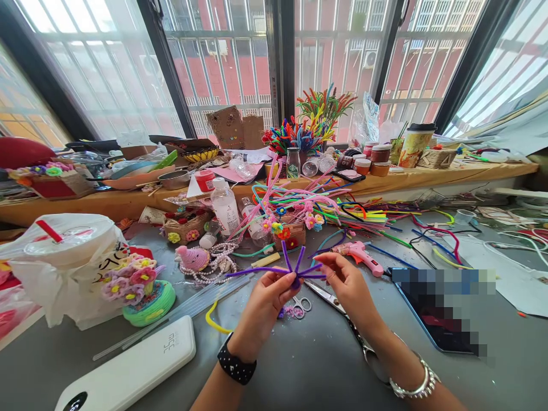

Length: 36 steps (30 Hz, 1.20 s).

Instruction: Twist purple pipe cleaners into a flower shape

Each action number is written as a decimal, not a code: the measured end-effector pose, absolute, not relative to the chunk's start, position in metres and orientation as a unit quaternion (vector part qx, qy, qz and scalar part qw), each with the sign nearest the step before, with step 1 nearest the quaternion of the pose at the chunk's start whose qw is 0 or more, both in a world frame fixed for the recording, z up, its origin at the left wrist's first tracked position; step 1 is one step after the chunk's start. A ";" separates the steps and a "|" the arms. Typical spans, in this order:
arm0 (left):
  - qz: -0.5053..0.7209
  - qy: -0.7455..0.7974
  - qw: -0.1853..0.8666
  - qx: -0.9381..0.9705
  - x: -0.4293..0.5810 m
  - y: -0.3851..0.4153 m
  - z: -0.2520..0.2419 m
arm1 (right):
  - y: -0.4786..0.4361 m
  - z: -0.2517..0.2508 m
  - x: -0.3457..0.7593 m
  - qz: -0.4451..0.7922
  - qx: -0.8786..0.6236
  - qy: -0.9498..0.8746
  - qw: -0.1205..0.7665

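Purple fuzzy pipe cleaners, thin & wiry, fan out star-like from a twisted centre, held just above the grey surface betw. your hands. Your left hand curls up, thumb & fingers pinched tight on the centre knot. Your right hand pinches one spoke's tip, wrist bent inward. Metal scissors lie under it.

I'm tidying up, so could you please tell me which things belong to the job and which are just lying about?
In hand: purple pipe cleaners, held by left hand and right hand; likely pipe-cleaner pile, scissors, glue gun.
Lying about: phone, power bank, bagged drink.
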<state>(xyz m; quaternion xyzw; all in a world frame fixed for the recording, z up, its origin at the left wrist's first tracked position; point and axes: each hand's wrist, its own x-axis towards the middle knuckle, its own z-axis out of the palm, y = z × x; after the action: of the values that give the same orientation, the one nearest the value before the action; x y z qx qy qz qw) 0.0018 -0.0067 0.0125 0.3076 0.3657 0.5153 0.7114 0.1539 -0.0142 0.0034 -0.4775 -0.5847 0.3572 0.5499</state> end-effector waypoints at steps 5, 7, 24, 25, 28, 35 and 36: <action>0.528 0.363 0.710 0.291 0.002 -0.008 0.010 | -0.020 0.005 0.148 0.285 -0.430 -0.672 0.531; 0.527 0.357 0.717 0.285 0.002 -0.009 0.009 | -0.022 0.004 0.146 0.246 -0.422 -0.680 0.546; 0.548 0.361 0.704 0.271 0.011 -0.015 0.008 | -0.024 0.000 0.145 0.415 -0.385 -0.578 0.587; 0.544 0.365 0.703 0.278 0.012 -0.015 0.007 | -0.023 -0.002 0.145 0.424 -0.394 -0.560 0.592; 0.532 0.376 0.699 0.295 0.013 -0.014 0.003 | -0.020 -0.004 0.145 0.425 -0.417 -0.538 0.597; 0.534 0.378 0.693 0.302 0.011 -0.009 -0.006 | -0.018 -0.002 0.146 0.286 -0.461 -0.645 0.538; 0.535 0.378 0.694 0.300 0.011 -0.008 -0.007 | -0.018 -0.003 0.147 0.253 -0.461 -0.667 0.528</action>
<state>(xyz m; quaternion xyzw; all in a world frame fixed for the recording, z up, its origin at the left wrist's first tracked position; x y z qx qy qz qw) 0.0109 -0.0079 -0.0071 0.3001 0.3780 0.5349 0.6935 0.1465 -0.0177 -0.0028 -0.4610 -0.6671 0.2531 0.5275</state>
